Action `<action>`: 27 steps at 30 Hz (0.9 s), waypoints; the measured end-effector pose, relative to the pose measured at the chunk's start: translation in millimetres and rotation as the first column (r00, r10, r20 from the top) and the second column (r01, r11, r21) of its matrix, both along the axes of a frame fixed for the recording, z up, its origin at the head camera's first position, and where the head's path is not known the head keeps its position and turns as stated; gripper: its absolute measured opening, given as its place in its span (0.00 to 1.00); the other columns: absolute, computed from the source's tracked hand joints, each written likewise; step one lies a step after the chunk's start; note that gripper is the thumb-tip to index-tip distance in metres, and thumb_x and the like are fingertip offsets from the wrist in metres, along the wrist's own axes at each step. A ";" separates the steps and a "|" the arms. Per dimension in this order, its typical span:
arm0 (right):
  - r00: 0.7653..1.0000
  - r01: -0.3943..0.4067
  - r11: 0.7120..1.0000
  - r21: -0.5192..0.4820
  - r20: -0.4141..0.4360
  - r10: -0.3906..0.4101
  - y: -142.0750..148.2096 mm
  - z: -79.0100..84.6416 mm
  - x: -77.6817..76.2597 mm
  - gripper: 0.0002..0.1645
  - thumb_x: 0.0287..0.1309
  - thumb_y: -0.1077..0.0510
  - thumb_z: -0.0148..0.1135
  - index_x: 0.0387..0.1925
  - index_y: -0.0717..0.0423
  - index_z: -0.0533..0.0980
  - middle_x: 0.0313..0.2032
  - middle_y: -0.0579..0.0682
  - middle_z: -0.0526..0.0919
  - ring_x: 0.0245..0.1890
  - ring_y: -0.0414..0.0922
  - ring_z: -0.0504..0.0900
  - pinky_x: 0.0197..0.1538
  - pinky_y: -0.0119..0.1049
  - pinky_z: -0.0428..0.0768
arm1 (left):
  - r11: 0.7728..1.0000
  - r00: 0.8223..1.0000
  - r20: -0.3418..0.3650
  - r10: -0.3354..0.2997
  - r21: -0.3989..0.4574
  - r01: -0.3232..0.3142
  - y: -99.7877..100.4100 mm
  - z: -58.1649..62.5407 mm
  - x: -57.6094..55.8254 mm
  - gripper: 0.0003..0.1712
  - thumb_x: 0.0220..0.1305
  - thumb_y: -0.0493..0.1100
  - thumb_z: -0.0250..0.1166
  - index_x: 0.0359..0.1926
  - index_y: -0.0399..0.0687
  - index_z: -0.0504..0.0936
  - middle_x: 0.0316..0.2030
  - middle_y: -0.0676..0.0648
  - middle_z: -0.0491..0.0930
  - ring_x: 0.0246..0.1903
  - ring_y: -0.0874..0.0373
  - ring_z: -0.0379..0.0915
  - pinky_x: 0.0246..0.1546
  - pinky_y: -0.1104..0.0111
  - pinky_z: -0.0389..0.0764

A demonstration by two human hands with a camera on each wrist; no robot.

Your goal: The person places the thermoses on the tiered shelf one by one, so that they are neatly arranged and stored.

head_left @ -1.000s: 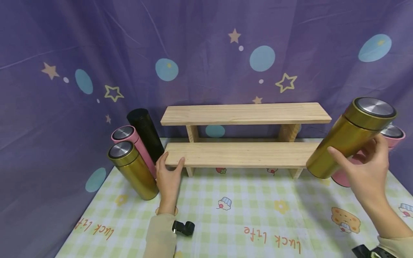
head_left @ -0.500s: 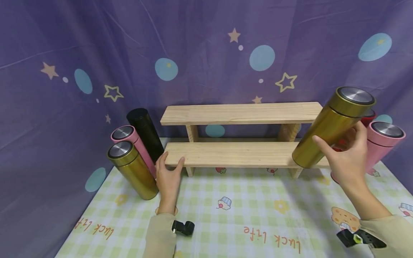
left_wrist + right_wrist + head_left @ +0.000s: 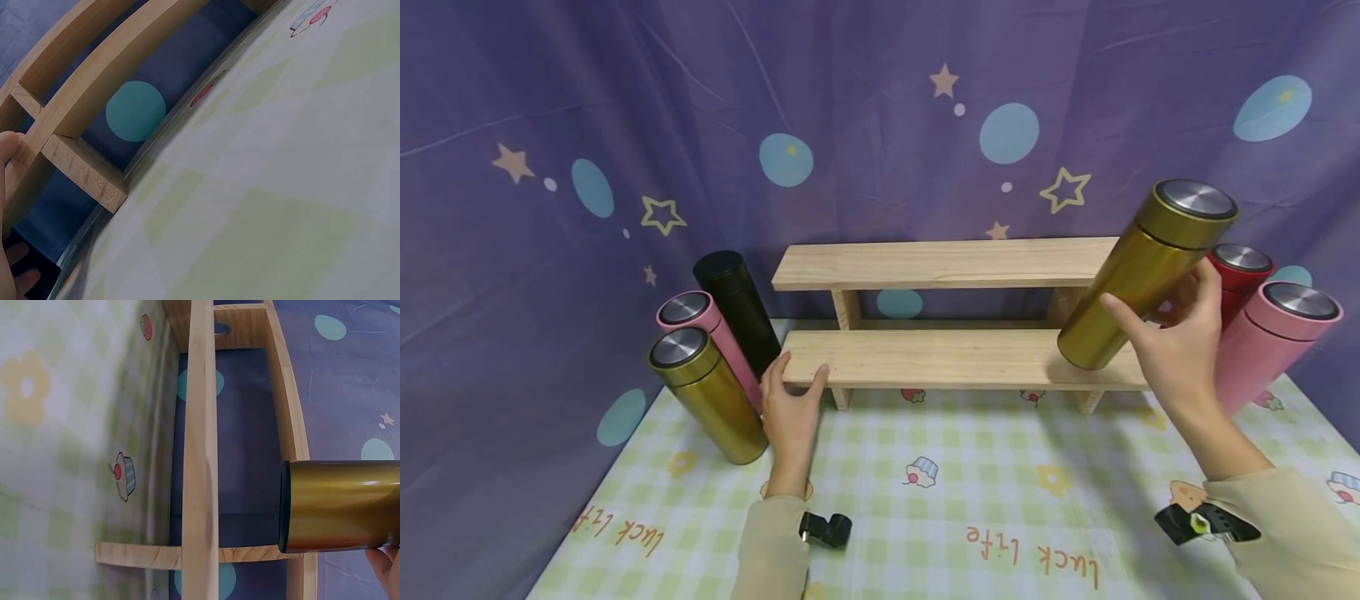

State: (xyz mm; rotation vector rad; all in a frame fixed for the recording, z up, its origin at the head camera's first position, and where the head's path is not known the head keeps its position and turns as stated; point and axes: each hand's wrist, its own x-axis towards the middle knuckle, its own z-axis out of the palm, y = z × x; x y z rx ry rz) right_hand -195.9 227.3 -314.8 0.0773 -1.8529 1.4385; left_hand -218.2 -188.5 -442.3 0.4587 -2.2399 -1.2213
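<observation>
Shifted toward 10 o'clock since the earlier frame: gold bottle (image 3: 1138,271), clasped in the grip of the right hand (image 3: 1180,346). It is tilted at 3 o'clock in the head view, its base apart from the lower shelf board (image 3: 925,358). Left hand (image 3: 792,417), 7 o'clock: fingers spread, touching the board's left end.

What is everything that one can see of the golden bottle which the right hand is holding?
The golden bottle is a cylinder with a metallic sheen, a matching lid topped by a silvery disc, and a dark base rim. The lid is on. It is held lid end up at the right part of the wooden shelf, its base above the lower board. The right hand grips it, thumb in front. Contact with the upper board is unclear.
</observation>
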 end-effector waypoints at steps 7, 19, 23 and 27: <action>0.997 -0.055 0.996 -0.071 -0.059 0.051 -8.8 6.5 -13.7 0.48 0.45 0.70 0.75 0.67 0.47 0.65 0.52 0.47 0.78 0.49 0.43 0.78 0.43 0.27 0.76 | 1.000 1.000 0.005 -0.006 0.000 0.006 -0.1 0.7 -0.1 0.43 0.56 0.66 0.70 0.68 0.55 0.71 0.68 0.49 0.65 0.68 0.45 0.61 0.61 0.37 0.57; 0.993 -0.076 0.997 -0.022 -0.095 0.073 -15.9 30.2 -37.5 0.48 0.46 0.66 0.75 0.68 0.48 0.63 0.51 0.45 0.78 0.47 0.41 0.78 0.39 0.27 0.76 | 1.000 1.000 -0.004 -0.006 -0.001 0.006 -1.6 -1.0 -0.6 0.43 0.57 0.66 0.70 0.68 0.54 0.71 0.68 0.48 0.65 0.67 0.45 0.62 0.61 0.38 0.59; 0.994 -0.066 0.998 -0.008 -0.093 0.065 -17.1 37.7 -43.3 0.49 0.46 0.65 0.75 0.69 0.48 0.63 0.51 0.44 0.77 0.47 0.40 0.76 0.42 0.29 0.73 | 1.000 1.000 -0.012 -0.007 0.005 0.007 -1.3 -0.9 -0.5 0.43 0.57 0.65 0.70 0.68 0.53 0.71 0.68 0.48 0.65 0.66 0.44 0.63 0.61 0.39 0.60; 0.995 -0.054 0.999 -0.001 -0.082 0.053 -20.2 45.9 -45.7 0.48 0.47 0.64 0.74 0.69 0.49 0.62 0.52 0.43 0.76 0.49 0.40 0.75 0.47 0.30 0.71 | 1.000 1.000 -0.012 -0.010 0.005 0.010 -0.6 -0.5 -0.1 0.43 0.57 0.65 0.70 0.68 0.53 0.71 0.68 0.48 0.65 0.66 0.44 0.63 0.61 0.39 0.60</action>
